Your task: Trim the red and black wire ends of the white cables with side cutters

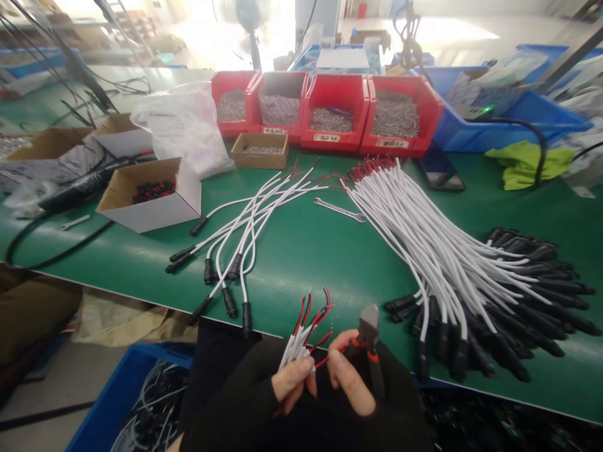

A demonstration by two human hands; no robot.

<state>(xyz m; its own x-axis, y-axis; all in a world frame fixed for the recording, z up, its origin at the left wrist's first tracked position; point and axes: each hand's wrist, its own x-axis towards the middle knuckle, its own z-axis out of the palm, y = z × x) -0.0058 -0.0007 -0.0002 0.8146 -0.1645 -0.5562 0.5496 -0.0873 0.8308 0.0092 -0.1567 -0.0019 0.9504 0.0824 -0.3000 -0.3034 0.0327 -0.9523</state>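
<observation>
My left hand is closed around several white cables, whose red and black wire ends fan out above the fingers. Beside it, my right hand carries diagonal cutters with orange-trimmed dark handles, the jaws pointing up and away from the wires. The thumb and fingertips of that same hand pinch one red wire coming from the left hand's bundle. Both hands are in front of the table edge, over my lap. On the right lies a large pile of white cables with black connectors, and a smaller loose group lies left of centre.
A small wrench lies mid-table on the green top. Red bins of small metal parts and a cardboard box line the back. A white box stands left, a phone right. Below left is a blue crate.
</observation>
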